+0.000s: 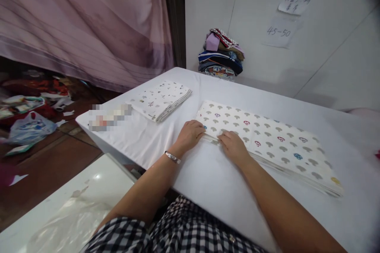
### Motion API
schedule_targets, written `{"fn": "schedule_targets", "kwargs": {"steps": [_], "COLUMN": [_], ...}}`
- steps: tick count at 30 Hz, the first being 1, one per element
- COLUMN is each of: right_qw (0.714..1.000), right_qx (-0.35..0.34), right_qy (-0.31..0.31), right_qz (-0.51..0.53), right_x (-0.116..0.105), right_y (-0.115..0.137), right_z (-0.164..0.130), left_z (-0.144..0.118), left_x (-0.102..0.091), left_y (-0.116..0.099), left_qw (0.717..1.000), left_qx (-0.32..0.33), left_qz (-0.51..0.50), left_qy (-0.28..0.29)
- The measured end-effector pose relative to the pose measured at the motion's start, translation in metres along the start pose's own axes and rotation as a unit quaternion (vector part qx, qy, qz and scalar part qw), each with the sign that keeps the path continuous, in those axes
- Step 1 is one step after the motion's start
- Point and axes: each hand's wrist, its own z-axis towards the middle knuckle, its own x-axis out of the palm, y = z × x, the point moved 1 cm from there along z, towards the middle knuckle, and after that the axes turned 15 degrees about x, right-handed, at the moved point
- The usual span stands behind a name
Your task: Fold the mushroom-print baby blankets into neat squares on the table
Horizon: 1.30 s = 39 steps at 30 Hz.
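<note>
A long folded cloth (267, 138), white with grey, red and blue mushroom prints, lies flat in layers on the white-covered table (219, 189). My left hand (191, 134) is closed on its near left corner, and the fingertips rest over the edge. A little to the right, my right hand (233, 146) pinches the near long edge of the same cloth. Its thumb is largely hidden from view. Farther left on the table sits a second folded cloth (162, 99), white with small leaf-like prints, apart from both hands.
A pixelated item (109, 118) lies at the table's left corner. Beyond the far edge, a pile of folded fabrics (221, 55) stands against the wall. A pale side surface (74, 205) holds clear plastic. Bags (31, 126) clutter the floor at left, below a pink curtain (89, 19).
</note>
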Motion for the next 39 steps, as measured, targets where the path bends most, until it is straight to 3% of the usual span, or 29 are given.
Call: {"fn": "schedule_targets", "kwargs": {"steps": [14,21,28,39], "right_qw": [1.000,0.999,0.999,1.000], "right_qx": [-0.004,0.009,0.008,0.015], "right_qy": [0.019,0.003,0.031,-0.007], "right_qz": [0.001,0.048,0.012,0.009], "right_x": [-0.002,0.001,-0.002,0.008], "right_y": [0.000,-0.003,0.000,-0.002], "right_z": [-0.002,-0.002,-0.002,-0.001], "left_z": [-0.007,-0.006,-0.005,-0.002], "left_x": [0.002,0.004,0.005,0.005], "left_y": [0.000,0.001,0.002,-0.005], "left_qw": [0.999,0.999,0.999,1.000], "left_qx": [0.004,0.006,0.010,0.017], "left_qz": [-0.036,-0.035,-0.042,-0.008], "left_qy": [-0.009,-0.004,-0.001,0.017]}}
